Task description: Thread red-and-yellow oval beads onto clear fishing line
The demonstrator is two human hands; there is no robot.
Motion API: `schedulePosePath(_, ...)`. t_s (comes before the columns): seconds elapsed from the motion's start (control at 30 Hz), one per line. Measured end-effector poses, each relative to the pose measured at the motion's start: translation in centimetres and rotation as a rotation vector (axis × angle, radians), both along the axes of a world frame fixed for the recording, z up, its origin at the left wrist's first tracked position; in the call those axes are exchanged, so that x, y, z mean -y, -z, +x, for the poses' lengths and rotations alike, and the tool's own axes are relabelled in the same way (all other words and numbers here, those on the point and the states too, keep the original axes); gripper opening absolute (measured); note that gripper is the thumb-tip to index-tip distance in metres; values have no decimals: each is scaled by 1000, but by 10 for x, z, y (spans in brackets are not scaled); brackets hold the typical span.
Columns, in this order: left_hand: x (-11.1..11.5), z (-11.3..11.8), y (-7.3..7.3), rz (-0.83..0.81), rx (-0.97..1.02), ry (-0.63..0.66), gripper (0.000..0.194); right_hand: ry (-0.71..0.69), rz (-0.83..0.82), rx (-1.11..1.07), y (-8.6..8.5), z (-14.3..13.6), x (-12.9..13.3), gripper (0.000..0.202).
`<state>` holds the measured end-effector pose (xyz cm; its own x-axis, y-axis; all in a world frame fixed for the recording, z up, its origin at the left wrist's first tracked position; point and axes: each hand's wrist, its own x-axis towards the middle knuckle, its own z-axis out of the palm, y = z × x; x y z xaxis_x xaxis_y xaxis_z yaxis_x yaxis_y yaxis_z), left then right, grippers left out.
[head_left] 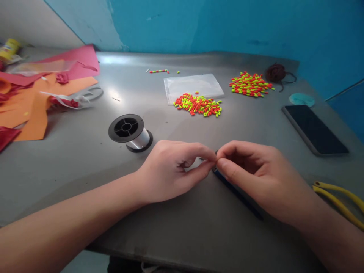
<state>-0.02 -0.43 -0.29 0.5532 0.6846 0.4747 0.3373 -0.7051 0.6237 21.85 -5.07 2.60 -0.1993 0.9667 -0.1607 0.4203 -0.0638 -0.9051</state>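
My left hand [179, 167] and my right hand [253, 174] meet fingertip to fingertip over the table. Thumb and forefinger are pinched on each hand; whatever lies between them is too small to make out. Beneath the right hand a dark blue pen-like tool [239, 195] lies slantwise, partly hidden. Left of the hands stands a black spool [126, 129] wound with clear line. Beyond them a pile of red and yellow-green beads [199, 105] spills off the front of a clear plastic bag [196, 86].
A second bead pile [250, 84], dark yarn [275, 72] and a phone [315, 129] lie to the right, with yellow-handled pliers [339, 199] nearer. Orange and pink sheets [36, 110] cover the left side. A short row of beads [159, 71] lies at the back.
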Motion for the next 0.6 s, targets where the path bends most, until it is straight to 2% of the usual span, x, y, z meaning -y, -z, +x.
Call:
schedulePosePath(0.37, 1, 0, -2, -23, 34, 46, 16, 2, 2, 19, -2, -2, 1, 15)
schedulePosePath(0.6, 1, 0, 0, -49, 24, 86, 11, 0, 42, 32, -3, -4, 1, 16)
